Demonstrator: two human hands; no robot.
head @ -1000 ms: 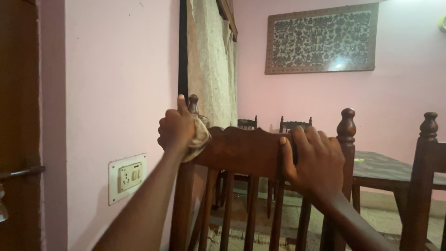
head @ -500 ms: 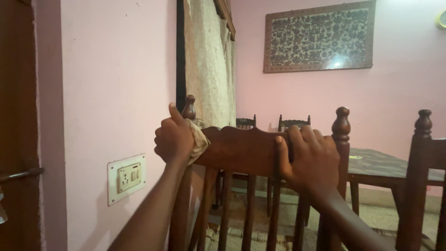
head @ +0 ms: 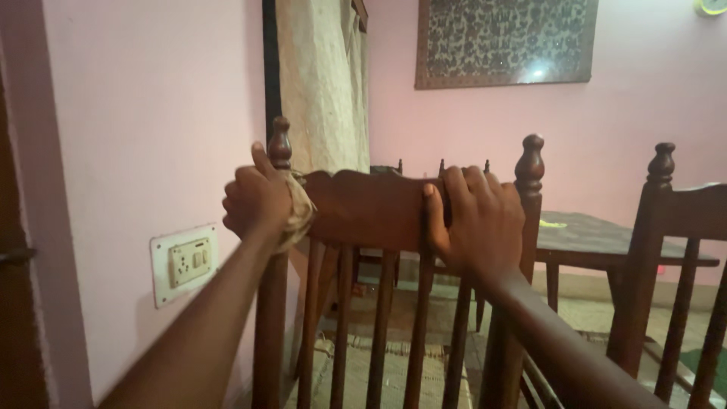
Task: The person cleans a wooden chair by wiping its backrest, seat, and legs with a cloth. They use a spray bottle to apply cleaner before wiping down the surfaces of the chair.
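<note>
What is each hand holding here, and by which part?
The right hand grips the wooden chair by its top rail. The left hand presses a bunched beige cloth against the chair's left post, just below the finial.

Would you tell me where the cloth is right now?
In the head view, the cloth is bunched in the left hand, pressed against the chair's top rail beside its left post.

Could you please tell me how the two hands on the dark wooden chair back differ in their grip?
The left hand presses a beige cloth against the chair's left post, thumb up; the right hand is bare. The left is fisted, whereas the right's fingers hook over the top rail. Both grip the same chair.
</note>
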